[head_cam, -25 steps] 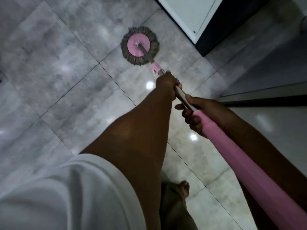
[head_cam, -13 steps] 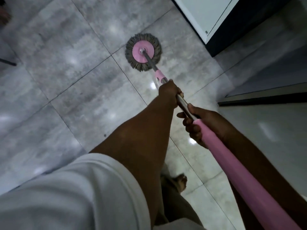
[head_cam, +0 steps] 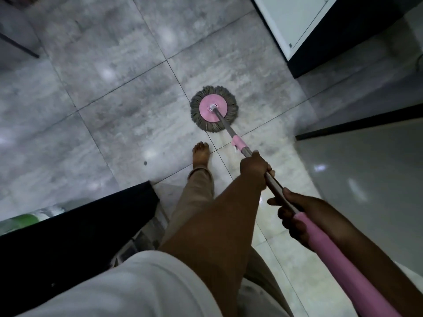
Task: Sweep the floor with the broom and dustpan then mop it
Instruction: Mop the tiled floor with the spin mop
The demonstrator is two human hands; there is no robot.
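A round mop head (head_cam: 214, 108), grey strands around a pink disc, lies flat on the grey tiled floor (head_cam: 119, 88). Its metal pole runs down to the right into a pink handle (head_cam: 338, 259). My left hand (head_cam: 254, 168) grips the bare metal part of the pole, lower on the shaft. My right hand (head_cam: 297, 216) grips the pole where the pink handle begins. No broom or dustpan is in view.
My bare foot (head_cam: 201, 154) stands on the tiles just below-left of the mop head. A black-edged surface (head_cam: 91, 223) juts in at lower left. A white cabinet with a dark base (head_cam: 320, 40) stands at upper right, and a dark-edged panel (head_cam: 357, 124) at right.
The mop head has come back toward me across the tiles. My foot has stepped forward into view, and the black-edged surface has appeared at lower left. Both hands keep their grip on the pole.
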